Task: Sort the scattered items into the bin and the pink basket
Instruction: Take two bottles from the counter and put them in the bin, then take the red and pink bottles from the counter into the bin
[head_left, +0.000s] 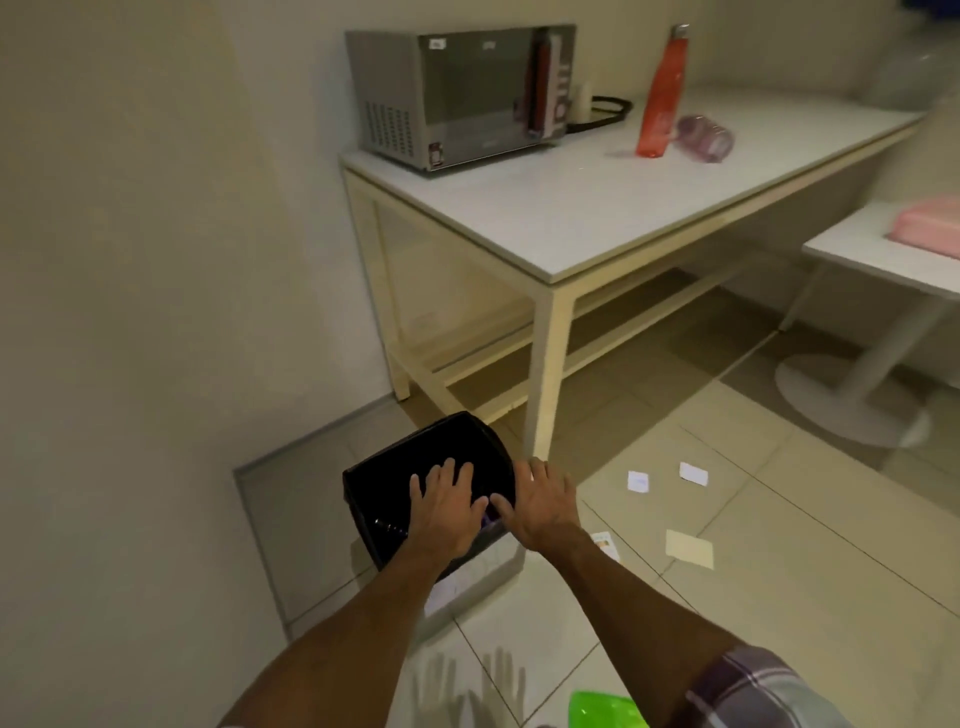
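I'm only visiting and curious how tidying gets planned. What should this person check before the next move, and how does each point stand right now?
1. Hands free: left hand and right hand are spread open over the bin, holding nothing: ok.
2. Bin open on top: ok.
3. Floor cleared: white scraps and a beige sheet lie on the tiles: not ok.
4. Table cleared: red bottle stands, purple bottle lies on its side: not ok.
5. Pink basket ready: only its edge shows: cannot tell.
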